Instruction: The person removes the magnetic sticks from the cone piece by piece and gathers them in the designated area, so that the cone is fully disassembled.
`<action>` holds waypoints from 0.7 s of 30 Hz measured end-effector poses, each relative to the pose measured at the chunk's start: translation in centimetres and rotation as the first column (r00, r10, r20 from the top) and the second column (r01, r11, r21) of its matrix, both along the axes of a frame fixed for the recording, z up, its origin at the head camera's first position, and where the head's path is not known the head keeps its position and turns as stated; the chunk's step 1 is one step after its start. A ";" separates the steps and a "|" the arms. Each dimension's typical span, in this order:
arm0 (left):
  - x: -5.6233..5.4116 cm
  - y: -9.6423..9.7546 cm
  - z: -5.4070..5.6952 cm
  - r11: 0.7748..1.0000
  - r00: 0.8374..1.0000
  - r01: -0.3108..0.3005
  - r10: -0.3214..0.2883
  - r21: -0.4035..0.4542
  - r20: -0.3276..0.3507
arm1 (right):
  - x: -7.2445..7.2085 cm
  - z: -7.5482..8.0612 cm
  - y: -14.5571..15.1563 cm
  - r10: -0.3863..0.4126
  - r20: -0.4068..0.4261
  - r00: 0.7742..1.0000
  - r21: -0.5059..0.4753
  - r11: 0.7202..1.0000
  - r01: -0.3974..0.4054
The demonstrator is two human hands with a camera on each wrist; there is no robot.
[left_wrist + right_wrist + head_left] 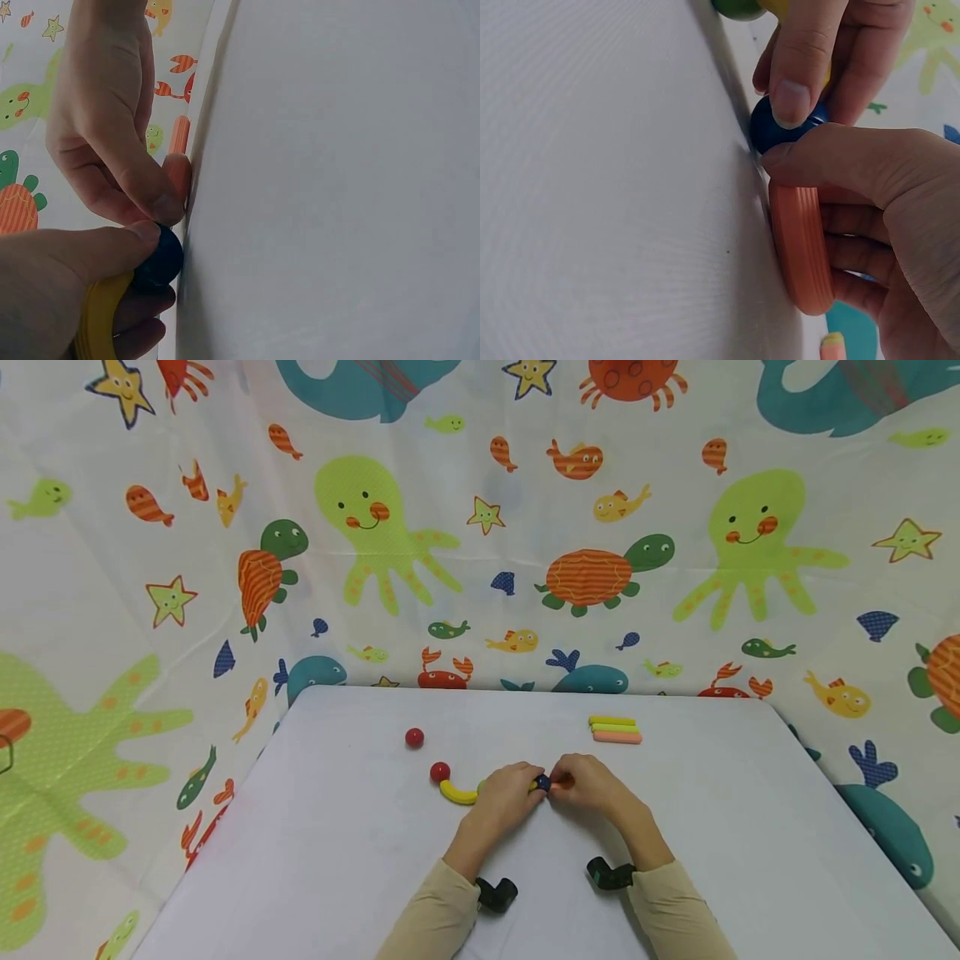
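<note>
My left hand holds a dark blue ball between thumb and fingers, low over the white table. A yellow curved rod runs from the ball back under that hand. Opposite it, my right hand pinches one end of a ridged orange curved rod, with the thumb tip right at the ball. Leftward the joined row shows a green ball, partly covered by the left hand in the head view, another yellow curved rod and a red ball at its end.
A loose red ball lies farther back on the white table. Behind the right hand, a yellow rod, a lime rod and an orange rod lie side by side. A sea-animal printed cloth hangs behind the table.
</note>
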State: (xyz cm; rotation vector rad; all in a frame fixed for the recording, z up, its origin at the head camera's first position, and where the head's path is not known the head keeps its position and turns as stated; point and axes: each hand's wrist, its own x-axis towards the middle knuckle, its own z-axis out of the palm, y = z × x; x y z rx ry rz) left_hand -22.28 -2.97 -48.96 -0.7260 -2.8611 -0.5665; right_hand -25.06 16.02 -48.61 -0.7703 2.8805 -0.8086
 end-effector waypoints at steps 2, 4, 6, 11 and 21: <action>0.0 0.0 0.0 1.000 1.000 -0.008 0.008 0.004 0.008 | 0.0 0.0 0.0 -0.009 0.010 1.000 -0.006 1.000 0.009; 0.1 0.0 0.1 1.000 1.000 -0.017 0.016 0.008 0.025 | 0.0 -0.1 0.0 -0.003 0.005 1.000 -0.007 1.000 0.003; 0.1 0.0 0.1 1.000 0.999 -0.023 0.023 0.006 0.035 | 0.0 0.0 0.1 -0.003 0.004 1.000 -0.007 1.000 0.004; 0.1 0.1 0.1 1.000 0.998 -0.031 0.031 0.001 0.061 | -0.1 0.0 0.6 -0.028 0.002 1.000 -0.004 1.000 0.028; 0.1 0.0 0.1 0.999 0.997 -0.031 0.029 0.027 0.072 | -0.2 0.2 1.2 -0.083 0.051 0.995 0.001 0.997 0.083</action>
